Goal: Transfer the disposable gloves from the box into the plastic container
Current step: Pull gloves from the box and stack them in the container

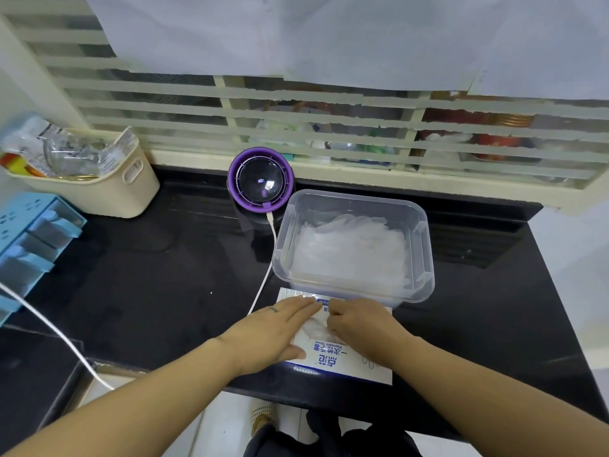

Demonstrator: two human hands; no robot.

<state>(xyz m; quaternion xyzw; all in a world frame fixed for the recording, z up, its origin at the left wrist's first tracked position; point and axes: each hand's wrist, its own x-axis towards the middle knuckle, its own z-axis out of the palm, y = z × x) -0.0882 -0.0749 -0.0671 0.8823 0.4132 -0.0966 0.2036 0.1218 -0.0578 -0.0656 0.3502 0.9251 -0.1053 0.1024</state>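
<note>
A flat white-and-blue cardboard glove box (342,361) lies at the front edge of a glossy black stone counter (148,275). Its long axis runs away from the person, and its far end is tucked under the near wall of a clear rectangular plastic container (425,232). The print on the box faces away from the person, so it reads upside down from here. It shows large blue Chinese characters and a small line that appears to say "Disposable Gloves".

A crumpled tuft of clear film gloves (313,326) shows at the opening in the top of the box, between the two hands. The left hand (273,334) lies flat on the box's left side. Its fingers are straight and point toward the container, its thumb rests on the lid, and one finger wears a ring (274,310). The right hand (359,324) has its fingers curled down at the opening and pinches the tuft at its right edge.

Inside the container a loose pile of translucent gloves (352,249) covers the floor.

Just behind the container's left corner stands a round purple device with a dark domed top (260,183). A white cable (263,282) runs from it down past the container toward the box. Farther left are a cream plastic basket (108,189) stuffed with packets and a light blue plastic organiser (36,225). A window with frosted stripes (296,103) runs along the back of the counter.
</note>
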